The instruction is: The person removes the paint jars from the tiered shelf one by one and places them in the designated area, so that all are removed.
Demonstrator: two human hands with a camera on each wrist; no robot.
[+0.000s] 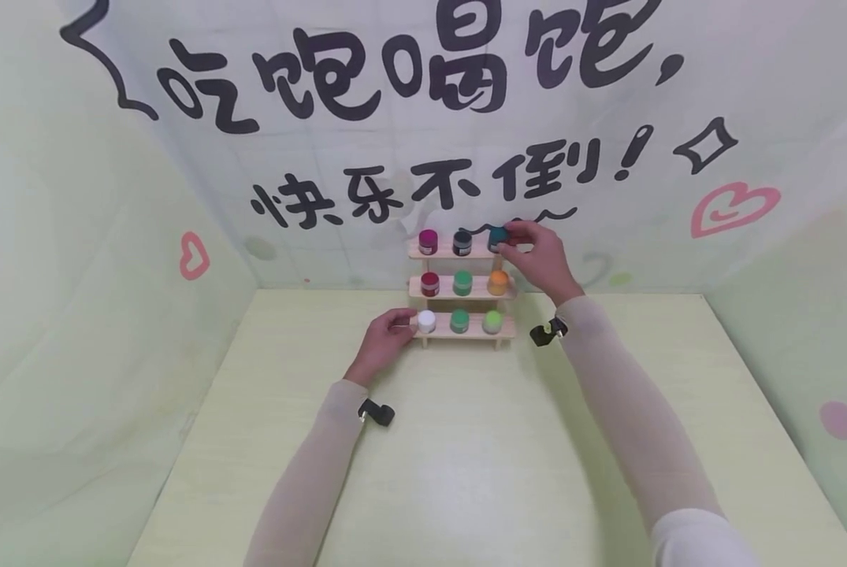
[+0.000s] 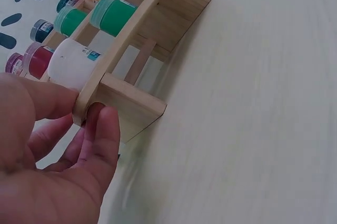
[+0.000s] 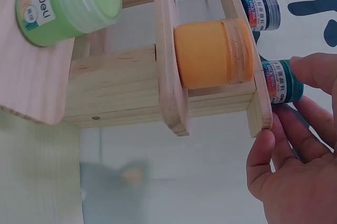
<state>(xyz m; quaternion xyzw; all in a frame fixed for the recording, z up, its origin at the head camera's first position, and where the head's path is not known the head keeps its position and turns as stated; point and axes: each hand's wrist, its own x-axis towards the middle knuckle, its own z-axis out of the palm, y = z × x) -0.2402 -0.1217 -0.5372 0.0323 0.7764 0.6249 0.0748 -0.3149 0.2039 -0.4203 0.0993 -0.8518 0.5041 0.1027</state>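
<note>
A three-tier wooden stand [image 2: 136, 99] holds paint jars on every step. In the left wrist view, my left hand [image 2: 68, 153] pinches the end of the lowest shelf between thumb and fingers, beside a white paint jar [image 2: 71, 65]. At the top tier's right end, my right hand [image 1: 539, 258] has its fingers around a teal paint jar [image 3: 276, 81], which sits on the shelf. One fingertip touches that jar's lid; another digit lies near the shelf's end. Below it on the middle tier is an orange jar [image 3: 208, 54], and a light green jar [image 1: 492, 321] stands on the lowest.
Magenta [image 1: 428, 241] and dark [image 1: 462, 242] jars share the top tier. Dark red [image 1: 430, 283] and green [image 1: 462, 283] jars stand on the middle one. The stand is at the back of a pale table [image 1: 466, 457], close to a printed cloth wall [image 1: 366, 260].
</note>
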